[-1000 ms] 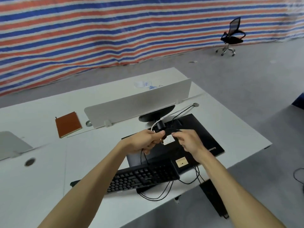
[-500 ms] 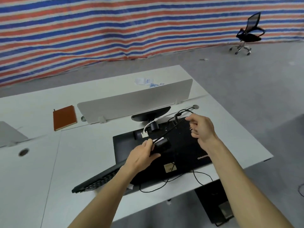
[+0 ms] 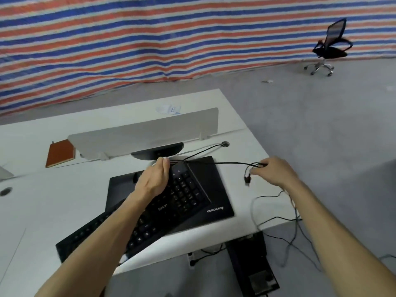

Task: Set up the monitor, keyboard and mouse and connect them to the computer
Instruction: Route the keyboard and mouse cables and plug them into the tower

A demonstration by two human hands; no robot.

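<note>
The black monitor [image 3: 216, 196] lies face down on the white desk [image 3: 53, 202], its round stand base [image 3: 157, 151] toward the divider. Across its back, the black keyboard [image 3: 184, 194] lies at a slant. My left hand [image 3: 153, 181] rests on the keyboard's far end with its fingers straight and together. My right hand [image 3: 273, 172] pinches a bunch of black cable [image 3: 231, 163] to the right of the monitor, and a plug [image 3: 247, 180] dangles below it. The cable runs taut from the keyboard's far corner to this hand. No mouse is visible.
A grey divider panel [image 3: 143, 133] stands behind the monitor, with an orange notebook [image 3: 61, 153] to its left. The computer tower [image 3: 250, 264] sits on the floor under the desk's right end. Loose cables [image 3: 276, 219] hang over that edge. An office chair [image 3: 330, 48] stands far back.
The keyboard has moved from the desk's front edge up onto the monitor's back. My right hand has swung right, drawing the cable out sideways. My left hand has moved to the keyboard's far end.
</note>
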